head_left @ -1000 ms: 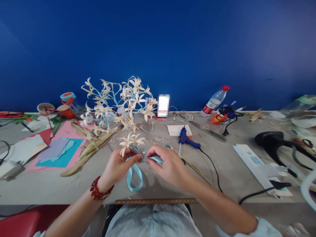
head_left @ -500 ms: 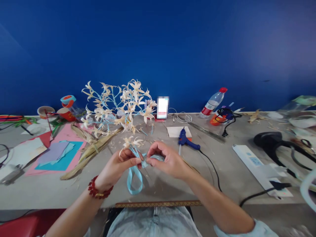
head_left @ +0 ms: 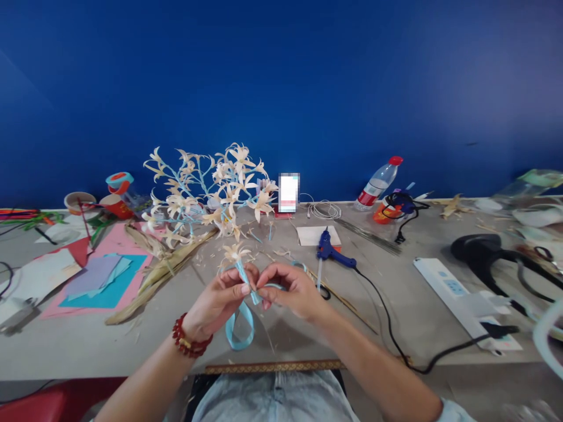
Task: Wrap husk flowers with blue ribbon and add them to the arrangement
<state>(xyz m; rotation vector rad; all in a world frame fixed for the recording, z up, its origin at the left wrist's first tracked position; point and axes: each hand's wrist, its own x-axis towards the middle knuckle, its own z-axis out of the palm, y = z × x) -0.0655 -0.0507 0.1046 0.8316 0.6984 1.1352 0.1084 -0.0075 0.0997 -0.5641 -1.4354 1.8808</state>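
Note:
A cream husk flower (head_left: 236, 254) with a light-blue wrapped stem stands between the fingers of my left hand (head_left: 224, 296), thumb and fingertips pinched round the stem. My right hand (head_left: 292, 290) is closed at the stem's lower end, pinching light-blue ribbon there; part of the ribbon is hidden by the fingers. A loop of that light-blue ribbon (head_left: 240, 340) hangs below the left hand toward the table. Behind both hands rises a spray of similar cream flowers (head_left: 233, 193) on blue stems.
A blue glue gun (head_left: 334, 251) lies right of my hands, its cord running to a white power strip (head_left: 453, 299). Dried husks (head_left: 162, 275) and coloured paper sheets (head_left: 108, 287) lie left. A bottle (head_left: 378, 186), thin wires (head_left: 369, 235) and a phone (head_left: 288, 193) are farther back.
My left hand has shifted slightly right, and the flower's stem has turned to slant down toward the right hand. Scissor handles and a thin stick now show beyond my right hand.

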